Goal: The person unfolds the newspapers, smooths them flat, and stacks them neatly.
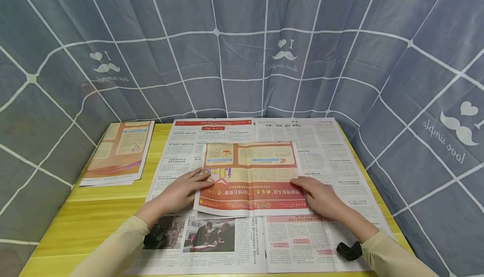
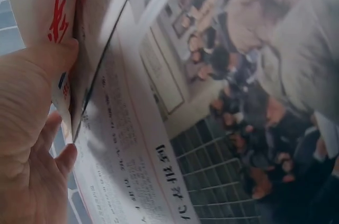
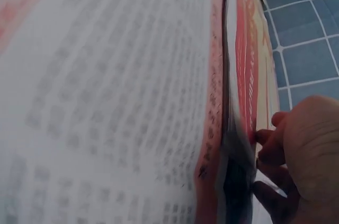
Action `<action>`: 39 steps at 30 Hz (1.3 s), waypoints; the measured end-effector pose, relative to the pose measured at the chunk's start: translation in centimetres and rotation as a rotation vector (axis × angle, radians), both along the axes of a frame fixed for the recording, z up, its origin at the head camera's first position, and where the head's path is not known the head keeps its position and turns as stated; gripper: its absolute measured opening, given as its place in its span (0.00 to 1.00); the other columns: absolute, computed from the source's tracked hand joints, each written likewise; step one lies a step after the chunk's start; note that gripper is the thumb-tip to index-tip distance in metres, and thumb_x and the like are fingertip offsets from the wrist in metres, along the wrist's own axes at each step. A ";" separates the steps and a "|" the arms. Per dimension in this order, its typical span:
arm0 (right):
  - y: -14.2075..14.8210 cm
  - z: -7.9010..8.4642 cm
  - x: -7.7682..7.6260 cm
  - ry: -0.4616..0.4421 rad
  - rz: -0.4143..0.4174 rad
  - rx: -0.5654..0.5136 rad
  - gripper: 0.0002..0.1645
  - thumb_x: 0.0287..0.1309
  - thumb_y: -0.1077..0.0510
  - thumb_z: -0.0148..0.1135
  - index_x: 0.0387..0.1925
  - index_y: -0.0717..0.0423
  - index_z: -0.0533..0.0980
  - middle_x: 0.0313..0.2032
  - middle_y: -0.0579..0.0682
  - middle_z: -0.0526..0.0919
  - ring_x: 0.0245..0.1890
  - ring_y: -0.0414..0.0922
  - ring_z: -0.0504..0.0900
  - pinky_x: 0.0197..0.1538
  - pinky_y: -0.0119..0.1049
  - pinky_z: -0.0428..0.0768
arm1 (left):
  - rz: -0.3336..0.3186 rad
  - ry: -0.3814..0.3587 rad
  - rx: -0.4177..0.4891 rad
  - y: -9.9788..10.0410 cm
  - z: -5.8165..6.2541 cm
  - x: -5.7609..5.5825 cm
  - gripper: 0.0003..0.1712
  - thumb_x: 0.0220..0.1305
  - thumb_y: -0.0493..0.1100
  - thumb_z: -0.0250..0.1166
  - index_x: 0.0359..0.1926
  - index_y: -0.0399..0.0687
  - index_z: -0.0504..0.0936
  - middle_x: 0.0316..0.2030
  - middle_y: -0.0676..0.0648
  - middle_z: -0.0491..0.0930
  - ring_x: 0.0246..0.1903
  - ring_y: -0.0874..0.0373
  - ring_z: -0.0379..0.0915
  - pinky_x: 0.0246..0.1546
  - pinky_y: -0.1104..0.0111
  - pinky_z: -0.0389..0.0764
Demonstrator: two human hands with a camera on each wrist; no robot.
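Observation:
A folded newspaper (image 1: 251,176) with a red and orange printed page lies over a spread newspaper (image 1: 181,142) in the head view. At its left side, my left hand (image 1: 185,191) grips the edge, fingertips over the printed face. The left wrist view shows the thumb (image 2: 63,57) on the paper and other fingertips (image 2: 66,158) at its edge. Opposite, my right hand (image 1: 321,197) holds the right edge with bent fingers. In the right wrist view, the right fingertips (image 3: 262,136) meet the folded newspaper's red side (image 3: 248,75); part of the right hand's grip is blurred.
Another folded newspaper stack (image 1: 119,153) lies on the yellow table (image 1: 87,218) at the back left. A grey curtain (image 1: 242,58) with white lines surrounds the table. Black wrist devices (image 1: 348,251) sit near both sleeves.

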State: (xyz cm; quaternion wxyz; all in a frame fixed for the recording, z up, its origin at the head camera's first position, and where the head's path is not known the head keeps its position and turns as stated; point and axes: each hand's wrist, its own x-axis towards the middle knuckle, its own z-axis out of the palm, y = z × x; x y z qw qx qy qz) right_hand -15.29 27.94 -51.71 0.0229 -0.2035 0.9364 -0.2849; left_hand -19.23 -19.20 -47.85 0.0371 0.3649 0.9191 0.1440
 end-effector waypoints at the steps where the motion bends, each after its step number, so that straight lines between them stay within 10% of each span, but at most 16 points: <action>1: 0.1 0.0 0.0 -0.010 0.009 0.007 0.26 0.76 0.62 0.52 0.72 0.51 0.72 0.70 0.53 0.72 0.71 0.56 0.68 0.68 0.57 0.68 | -0.004 -0.012 -0.002 0.0 0.0 0.0 0.26 0.72 0.43 0.66 0.69 0.52 0.79 0.73 0.43 0.67 0.74 0.38 0.55 0.67 0.41 0.63; 23: 1.9 -0.2 -1.2 -0.063 0.058 -0.042 0.27 0.77 0.66 0.49 0.71 0.45 0.74 0.68 0.53 0.75 0.69 0.57 0.71 0.66 0.59 0.70 | 0.144 -0.237 0.146 -0.9 -0.5 -1.0 0.20 0.78 0.51 0.58 0.66 0.58 0.82 0.70 0.48 0.72 0.70 0.44 0.64 0.67 0.45 0.67; 30: 2.4 -0.4 -1.6 -0.098 0.072 -0.080 0.36 0.71 0.74 0.44 0.72 0.46 0.72 0.69 0.53 0.74 0.69 0.57 0.70 0.66 0.59 0.70 | 0.252 -0.329 0.190 -0.4 -0.2 -1.5 0.22 0.80 0.55 0.53 0.68 0.59 0.79 0.54 0.53 0.84 0.45 0.59 0.79 0.48 0.55 0.77; 39: 2.2 -0.8 -2.2 -0.250 -0.058 -0.240 0.29 0.71 0.52 0.64 0.71 0.50 0.73 0.62 0.53 0.79 0.48 0.42 0.82 0.52 0.46 0.79 | 0.360 -0.339 0.214 0.1 0.1 -1.9 0.24 0.81 0.56 0.51 0.67 0.53 0.80 0.56 0.49 0.84 0.44 0.60 0.78 0.48 0.55 0.76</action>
